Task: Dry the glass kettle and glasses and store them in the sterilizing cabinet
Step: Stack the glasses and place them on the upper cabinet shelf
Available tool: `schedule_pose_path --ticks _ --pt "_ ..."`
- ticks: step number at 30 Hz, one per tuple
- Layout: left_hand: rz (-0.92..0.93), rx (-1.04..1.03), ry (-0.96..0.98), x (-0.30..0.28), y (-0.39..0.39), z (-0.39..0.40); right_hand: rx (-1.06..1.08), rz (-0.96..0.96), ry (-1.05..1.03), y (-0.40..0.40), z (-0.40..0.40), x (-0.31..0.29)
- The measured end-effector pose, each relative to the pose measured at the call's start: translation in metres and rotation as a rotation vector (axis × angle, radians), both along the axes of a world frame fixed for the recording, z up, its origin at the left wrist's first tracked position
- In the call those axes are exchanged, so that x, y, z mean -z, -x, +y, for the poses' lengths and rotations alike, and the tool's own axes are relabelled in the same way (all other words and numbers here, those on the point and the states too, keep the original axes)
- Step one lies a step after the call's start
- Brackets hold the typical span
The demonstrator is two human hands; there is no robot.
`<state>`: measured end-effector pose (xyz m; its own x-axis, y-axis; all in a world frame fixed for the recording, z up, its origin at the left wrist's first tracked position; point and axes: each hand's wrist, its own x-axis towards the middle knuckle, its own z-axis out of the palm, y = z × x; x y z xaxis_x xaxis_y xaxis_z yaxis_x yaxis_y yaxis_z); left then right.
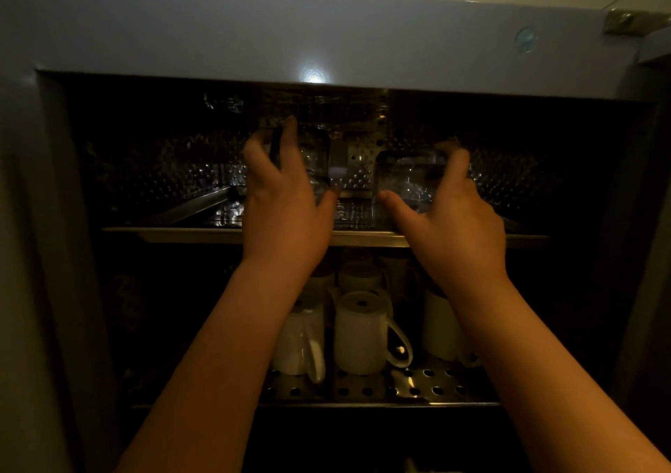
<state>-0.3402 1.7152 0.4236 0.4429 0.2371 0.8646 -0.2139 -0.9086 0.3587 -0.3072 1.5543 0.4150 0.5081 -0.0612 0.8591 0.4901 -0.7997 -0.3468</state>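
Both forearms reach up into the sterilizing cabinet [326,37]. Left hand [283,204] grips one glass [316,160]; right hand [454,215] grips another glass [406,178], both upright above the upper shelf [203,235], level, apart.

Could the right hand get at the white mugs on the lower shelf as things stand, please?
Probably not at once: the right hand grips a glass on the upper shelf. The mugs stand open to the front, so once freed, likely yes.
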Motion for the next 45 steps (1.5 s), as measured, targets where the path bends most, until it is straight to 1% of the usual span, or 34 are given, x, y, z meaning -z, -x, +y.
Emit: schedule_pose_path --ticks 5,11,14,18,21,25,26,28,30,36,40,45 --pt "0.058 0.003 0.006 -0.001 0.000 -0.001 0.055 0.019 0.047 -0.002 -0.002 0.001" --pt "0.201 0.035 0.030 -0.007 0.000 -0.002 0.090 0.044 0.070 -0.002 -0.002 0.002" --pt "0.224 0.053 0.047 -0.006 0.002 -0.001 0.106 0.066 0.088 -0.004 -0.002 0.002" --pt "0.250 0.017 0.061 -0.006 0.004 -0.001 0.122 0.117 0.107 -0.007 -0.002 0.000" --pt "0.185 -0.055 -0.008 0.002 0.011 -0.004 0.112 0.093 0.111 -0.002 -0.003 0.003" --pt "0.145 -0.096 -0.186 0.035 0.031 -0.010 0.010 -0.076 0.024 0.023 0.001 0.032" --pt "0.154 -0.115 -0.246 0.042 0.035 -0.012 0.016 -0.103 0.047 0.028 0.001 0.039" --pt "0.177 -0.165 -0.320 0.048 0.037 -0.013 0.052 -0.100 0.140 0.032 0.001 0.050" --pt "0.203 -0.193 -0.338 0.048 0.038 -0.014 0.088 -0.074 0.204 0.033 0.003 0.054" --pt "0.212 -0.174 -0.327 0.045 0.038 -0.013 0.117 -0.035 0.252 0.035 0.004 0.054" --pt "0.172 -0.135 -0.383 0.054 0.042 -0.012 0.113 -0.014 0.285 0.040 0.001 0.057" --pt "0.130 -0.026 -0.395 0.068 0.049 -0.019 0.065 0.020 0.293 0.057 -0.010 0.066"
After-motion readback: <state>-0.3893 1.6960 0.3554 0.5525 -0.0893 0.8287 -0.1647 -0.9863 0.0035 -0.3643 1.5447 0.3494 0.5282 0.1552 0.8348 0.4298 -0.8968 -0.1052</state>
